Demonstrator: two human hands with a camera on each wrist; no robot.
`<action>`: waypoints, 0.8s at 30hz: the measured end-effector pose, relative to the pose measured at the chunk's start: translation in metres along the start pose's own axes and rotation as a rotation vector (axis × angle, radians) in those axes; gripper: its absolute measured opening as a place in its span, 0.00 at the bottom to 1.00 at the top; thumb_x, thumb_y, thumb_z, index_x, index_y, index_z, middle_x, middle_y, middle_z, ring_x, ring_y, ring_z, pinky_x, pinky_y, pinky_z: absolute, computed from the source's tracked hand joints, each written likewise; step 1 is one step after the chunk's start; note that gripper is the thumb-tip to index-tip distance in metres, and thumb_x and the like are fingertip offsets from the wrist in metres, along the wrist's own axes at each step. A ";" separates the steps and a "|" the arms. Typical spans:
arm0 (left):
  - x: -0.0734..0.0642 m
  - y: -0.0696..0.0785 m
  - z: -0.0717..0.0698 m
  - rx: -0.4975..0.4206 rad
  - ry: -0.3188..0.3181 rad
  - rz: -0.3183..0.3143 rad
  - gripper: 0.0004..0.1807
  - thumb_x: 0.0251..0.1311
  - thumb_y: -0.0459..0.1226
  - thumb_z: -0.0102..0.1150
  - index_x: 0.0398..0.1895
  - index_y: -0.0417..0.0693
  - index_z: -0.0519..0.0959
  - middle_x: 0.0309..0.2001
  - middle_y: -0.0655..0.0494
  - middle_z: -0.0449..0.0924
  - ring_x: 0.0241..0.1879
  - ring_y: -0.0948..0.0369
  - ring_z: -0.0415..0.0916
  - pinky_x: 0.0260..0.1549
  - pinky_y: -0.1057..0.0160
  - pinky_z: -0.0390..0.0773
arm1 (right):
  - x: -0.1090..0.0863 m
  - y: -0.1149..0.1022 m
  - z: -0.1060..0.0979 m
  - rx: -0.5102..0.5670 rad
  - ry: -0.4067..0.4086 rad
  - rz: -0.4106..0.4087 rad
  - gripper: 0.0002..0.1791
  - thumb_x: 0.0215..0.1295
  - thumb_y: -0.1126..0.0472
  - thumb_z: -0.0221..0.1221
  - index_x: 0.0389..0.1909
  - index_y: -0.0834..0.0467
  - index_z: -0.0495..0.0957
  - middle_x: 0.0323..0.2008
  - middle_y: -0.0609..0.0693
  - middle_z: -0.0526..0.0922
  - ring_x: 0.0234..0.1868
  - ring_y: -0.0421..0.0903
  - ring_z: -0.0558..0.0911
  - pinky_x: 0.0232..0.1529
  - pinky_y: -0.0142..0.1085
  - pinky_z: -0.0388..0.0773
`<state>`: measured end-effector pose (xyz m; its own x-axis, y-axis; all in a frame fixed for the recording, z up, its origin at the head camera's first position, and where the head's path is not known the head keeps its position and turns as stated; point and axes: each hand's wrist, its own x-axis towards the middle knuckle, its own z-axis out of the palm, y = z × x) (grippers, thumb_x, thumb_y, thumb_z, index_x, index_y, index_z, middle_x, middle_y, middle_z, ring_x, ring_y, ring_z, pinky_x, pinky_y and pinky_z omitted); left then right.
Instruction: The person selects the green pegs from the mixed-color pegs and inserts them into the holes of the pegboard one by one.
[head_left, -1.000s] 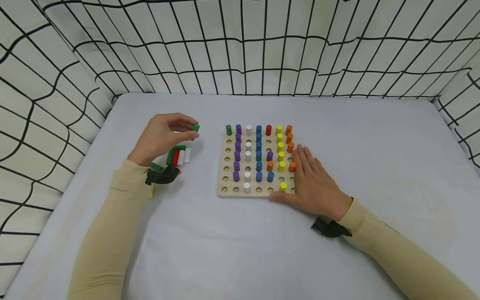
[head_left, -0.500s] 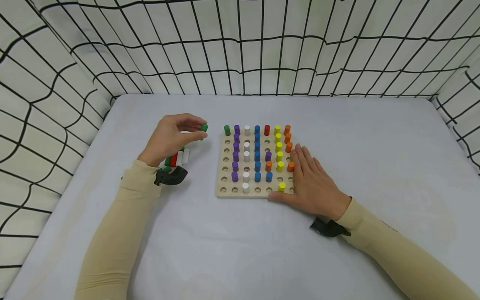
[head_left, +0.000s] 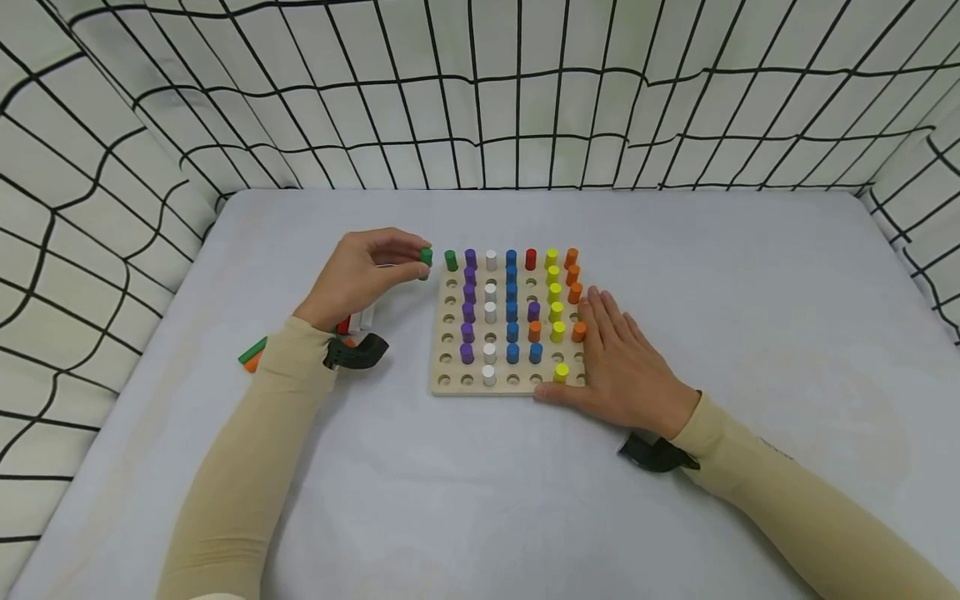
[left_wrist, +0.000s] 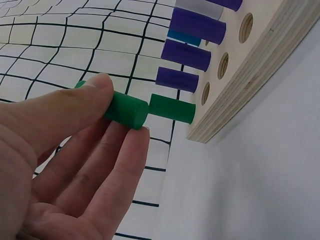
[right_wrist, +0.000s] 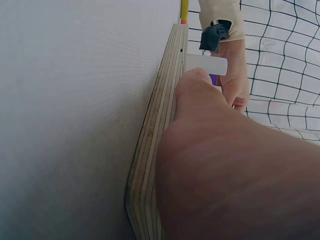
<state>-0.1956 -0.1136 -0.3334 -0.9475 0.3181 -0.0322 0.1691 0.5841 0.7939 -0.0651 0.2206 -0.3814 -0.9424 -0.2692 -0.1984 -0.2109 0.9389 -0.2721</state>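
Green peg [left_wrist: 127, 110], long axis near upright, slightly tilted, a smooth flat-ended cylinder, pinched by thumb and fingers of the left hand [head_left: 367, 271], beside the far left corner of the wooden pegboard [head_left: 459, 327], right hand [head_left: 630, 375] straight-fingered at its right edge, white desk [head_left: 450, 500] beneath

Long tan sleeves [head_left: 240, 467], lightly creased, black wrist straps [head_left: 360, 352], thin dark marking [head_left: 777, 449] on the right sleeve [head_left: 795, 492]

Pale wooden pegboard [head_left: 455, 369] with striped edges [right_wrist: 147, 150], its pegs [head_left: 512, 293] plain green, purple, white, blue, red, yellow and orange; the pinched peg [left_wrist: 131, 111] is plain green. Sleeves [head_left: 247, 450] are beige, wrist straps [head_left: 358, 352] black, tabletop [head_left: 420, 483] white, walls [head_left: 497, 108] white with a black grid pattern.
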 end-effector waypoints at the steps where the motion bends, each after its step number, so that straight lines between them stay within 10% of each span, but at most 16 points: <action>1: 0.001 0.000 0.001 -0.008 -0.002 0.000 0.19 0.63 0.48 0.72 0.56 0.56 0.85 0.54 0.54 0.88 0.53 0.61 0.86 0.49 0.70 0.83 | 0.000 0.000 0.000 -0.002 -0.001 0.001 0.75 0.55 0.15 0.53 0.82 0.65 0.33 0.85 0.63 0.33 0.86 0.63 0.38 0.83 0.63 0.45; 18: 0.011 -0.016 0.018 -0.155 -0.013 -0.001 0.18 0.66 0.39 0.69 0.58 0.51 0.83 0.54 0.52 0.87 0.48 0.69 0.85 0.49 0.73 0.81 | 0.001 0.001 0.001 -0.012 -0.004 0.001 0.75 0.55 0.15 0.54 0.82 0.65 0.33 0.85 0.63 0.33 0.86 0.63 0.38 0.83 0.63 0.44; 24: 0.013 -0.017 0.024 -0.149 -0.012 0.020 0.18 0.66 0.39 0.70 0.58 0.52 0.84 0.55 0.53 0.87 0.56 0.62 0.83 0.64 0.60 0.77 | 0.002 0.001 0.001 -0.009 -0.011 0.006 0.76 0.55 0.14 0.53 0.83 0.64 0.32 0.85 0.62 0.32 0.86 0.63 0.37 0.83 0.63 0.45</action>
<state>-0.2046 -0.1016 -0.3623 -0.9410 0.3378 -0.0217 0.1452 0.4607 0.8756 -0.0666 0.2209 -0.3825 -0.9408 -0.2662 -0.2100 -0.2080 0.9422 -0.2625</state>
